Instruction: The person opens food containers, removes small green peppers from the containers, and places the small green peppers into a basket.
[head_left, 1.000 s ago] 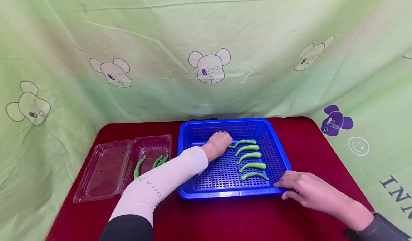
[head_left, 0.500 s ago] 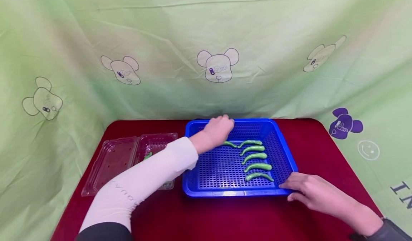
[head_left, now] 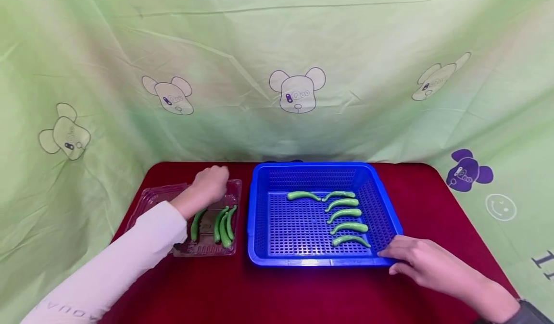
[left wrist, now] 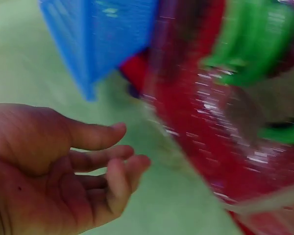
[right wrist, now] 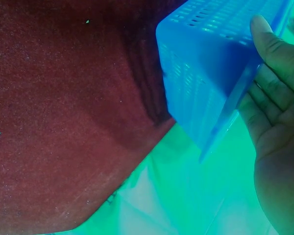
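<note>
My left hand (head_left: 210,183) is over the back of a clear plastic clamshell box (head_left: 237,194); the left wrist view shows its fingers (left wrist: 116,183) loosely bent with nothing between them. Inside the box lie several dark green chili peppers (head_left: 224,230), one apart at the left. On the right, my right hand (head_left: 417,259) grips the near right corner of a blue plastic basket (head_left: 320,262), thumb (right wrist: 268,41) on one side of its rim, fingers on the other. Lighter green chili peppers (head_left: 345,212) form a column at the basket's right side. Another chili pepper (head_left: 301,195) lies at the back, left of the column.
Box and basket stand side by side on a table with a dark red cloth (head_left: 277,295). The clamshell's lid (head_left: 151,196) lies folded out to the left, partly behind the left forearm. A green curtain (head_left: 233,136) with printed mouse heads hangs around the table's back and sides.
My left hand has left the basket and moved left over the clamshell box. A chili pepper now lies uncovered at the basket's back. The right hand stays on the basket corner.
</note>
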Demonstrator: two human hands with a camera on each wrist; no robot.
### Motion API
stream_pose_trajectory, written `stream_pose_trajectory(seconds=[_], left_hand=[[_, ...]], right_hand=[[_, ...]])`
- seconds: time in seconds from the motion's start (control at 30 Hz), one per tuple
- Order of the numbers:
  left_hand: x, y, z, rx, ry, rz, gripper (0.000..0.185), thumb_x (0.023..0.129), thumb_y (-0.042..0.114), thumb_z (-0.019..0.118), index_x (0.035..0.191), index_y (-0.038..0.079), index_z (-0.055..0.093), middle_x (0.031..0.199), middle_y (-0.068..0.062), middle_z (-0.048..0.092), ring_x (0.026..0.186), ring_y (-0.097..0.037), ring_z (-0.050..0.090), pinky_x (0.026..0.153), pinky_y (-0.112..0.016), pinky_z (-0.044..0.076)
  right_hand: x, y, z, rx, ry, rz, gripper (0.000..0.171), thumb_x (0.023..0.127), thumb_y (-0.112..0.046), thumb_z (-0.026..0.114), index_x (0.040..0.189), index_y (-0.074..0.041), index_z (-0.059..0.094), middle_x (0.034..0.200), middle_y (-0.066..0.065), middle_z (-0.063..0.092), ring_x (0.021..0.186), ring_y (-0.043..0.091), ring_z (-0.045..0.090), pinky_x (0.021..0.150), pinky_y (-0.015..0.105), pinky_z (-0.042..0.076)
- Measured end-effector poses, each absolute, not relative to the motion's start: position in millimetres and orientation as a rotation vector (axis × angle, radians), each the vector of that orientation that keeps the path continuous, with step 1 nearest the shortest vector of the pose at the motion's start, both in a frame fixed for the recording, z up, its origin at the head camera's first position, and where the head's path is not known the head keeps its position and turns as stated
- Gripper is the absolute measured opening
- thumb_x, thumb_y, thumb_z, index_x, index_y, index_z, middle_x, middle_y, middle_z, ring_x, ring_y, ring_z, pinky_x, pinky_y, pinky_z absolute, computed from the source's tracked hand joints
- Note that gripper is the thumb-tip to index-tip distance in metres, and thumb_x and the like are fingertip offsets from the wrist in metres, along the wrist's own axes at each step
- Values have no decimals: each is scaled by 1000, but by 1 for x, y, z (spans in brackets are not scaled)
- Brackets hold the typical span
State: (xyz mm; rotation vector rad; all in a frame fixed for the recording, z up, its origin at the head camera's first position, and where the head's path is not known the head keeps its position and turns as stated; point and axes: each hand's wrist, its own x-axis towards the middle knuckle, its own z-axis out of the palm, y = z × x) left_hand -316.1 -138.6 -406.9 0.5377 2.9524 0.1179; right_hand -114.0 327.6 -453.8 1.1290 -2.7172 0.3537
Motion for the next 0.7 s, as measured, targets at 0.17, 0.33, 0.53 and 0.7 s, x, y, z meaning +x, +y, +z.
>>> stream_pose_trajectory(seconds=[0.17,0.33,0.53,0.7], left_hand=[[-308,-167,-431,434,2829,107,10,96,0,55,98,-1,66,90,-18,68,81,-32,68,63,-44,55],[-300,-177,-459,408,2899,-33,14,94,1,56,96,-1,70,98,-23,70,91,-40,70,69,-52,59],[-289,-175,-483,354,2917,-156,22,95,3,55,106,-6,72,107,-30,68,99,-43,67,76,-53,61],[-282,-173,-494,336,2940,-115,24,96,2,53,106,-11,71,109,-34,66,96,-43,67,71,-52,61]], right_hand=[[-113,330,-452,1122,-2707,356,23,93,-42,71,105,-24,77,95,-20,65,84,-3,58,75,2,42],[-114,328,-451,1134,-2689,347,26,96,-46,65,105,-24,77,94,-20,64,84,-4,58,75,3,43],[-115,325,-452,1144,-2688,359,20,93,-40,72,105,-24,77,95,-19,65,84,-3,59,75,3,44],[-114,324,-453,1141,-2693,343,20,93,-40,73,105,-24,77,95,-20,65,85,-3,59,76,4,44]])
